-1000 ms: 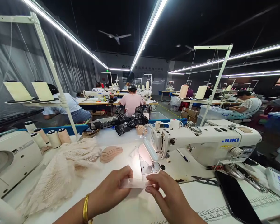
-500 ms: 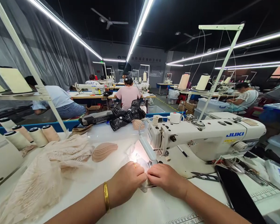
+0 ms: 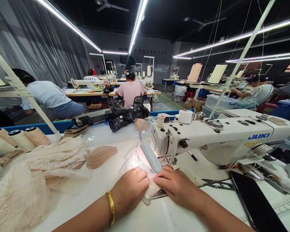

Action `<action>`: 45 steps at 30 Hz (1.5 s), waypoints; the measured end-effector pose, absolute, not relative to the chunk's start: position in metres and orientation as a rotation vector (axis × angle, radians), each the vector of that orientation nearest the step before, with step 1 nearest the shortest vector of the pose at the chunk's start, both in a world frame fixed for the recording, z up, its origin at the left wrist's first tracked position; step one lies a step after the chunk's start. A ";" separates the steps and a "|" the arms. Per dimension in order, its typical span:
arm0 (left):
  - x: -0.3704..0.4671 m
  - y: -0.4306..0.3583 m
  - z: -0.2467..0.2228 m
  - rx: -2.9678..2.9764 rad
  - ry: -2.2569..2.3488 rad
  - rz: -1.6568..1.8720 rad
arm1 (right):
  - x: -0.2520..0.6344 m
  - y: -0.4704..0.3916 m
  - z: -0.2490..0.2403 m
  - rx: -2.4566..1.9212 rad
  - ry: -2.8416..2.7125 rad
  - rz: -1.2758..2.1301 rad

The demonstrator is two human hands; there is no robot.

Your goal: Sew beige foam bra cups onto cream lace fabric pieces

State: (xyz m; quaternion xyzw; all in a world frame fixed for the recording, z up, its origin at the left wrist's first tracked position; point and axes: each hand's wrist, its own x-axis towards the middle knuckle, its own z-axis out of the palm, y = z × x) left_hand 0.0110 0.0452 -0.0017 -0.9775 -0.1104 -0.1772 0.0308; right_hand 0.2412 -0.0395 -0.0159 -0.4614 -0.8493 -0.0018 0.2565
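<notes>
I see the left hand [image 3: 132, 187] and right hand [image 3: 175, 186] pinching pale fabric [image 3: 151, 187] at the sewing machine [image 3: 222, 137]; probably light, soft, easily puckered, so best held by its edges.

Fabric heap [image 3: 53, 175] left of sewing machine [image 3: 227, 133], stacked pieces [image 3: 101, 157] between; snips [image 3: 212, 183] left of phone [image 3: 256, 201].

1. The lamp [image 3: 151, 158] hides the needle of the sewing machine [image 3: 222, 135] from me.
2. The left hand [image 3: 131, 185] curls its fingertips out of sight; I can't tell what they pinch.
3. The phone [image 3: 255, 199] runs off the bottom edge.
4. Wall lettering [image 3: 149, 51] mostly blurs.
</notes>
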 end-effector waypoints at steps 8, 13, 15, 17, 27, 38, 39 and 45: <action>0.016 0.042 -0.003 -3.017 -0.401 -0.598 | 0.241 -0.040 -0.018 -1.288 -2.305 -0.039; 0.018 0.044 -0.001 -3.039 -0.298 -0.668 | 0.240 -0.040 -0.018 -1.279 -2.295 -0.051; 0.019 0.046 -0.001 -3.059 -0.278 -0.669 | 0.239 -0.040 -0.019 -1.301 -2.294 -0.051; 0.020 0.051 -0.001 -3.076 -0.253 -0.659 | 0.238 -0.040 -0.020 -1.341 -2.288 -0.056; 0.025 0.076 0.002 -3.143 -0.162 -0.584 | 0.239 -0.038 -0.023 -1.478 -2.280 -0.054; 0.026 0.088 -0.002 -3.080 -0.096 -0.607 | 0.240 -0.039 -0.025 -1.454 -2.276 -0.111; 0.026 0.088 -0.002 -3.084 -0.089 -0.598 | 0.241 -0.039 -0.024 -1.448 -2.285 -0.115; 0.026 0.088 -0.004 -3.108 -0.083 -0.573 | 0.242 -0.041 -0.022 -1.399 -2.295 -0.138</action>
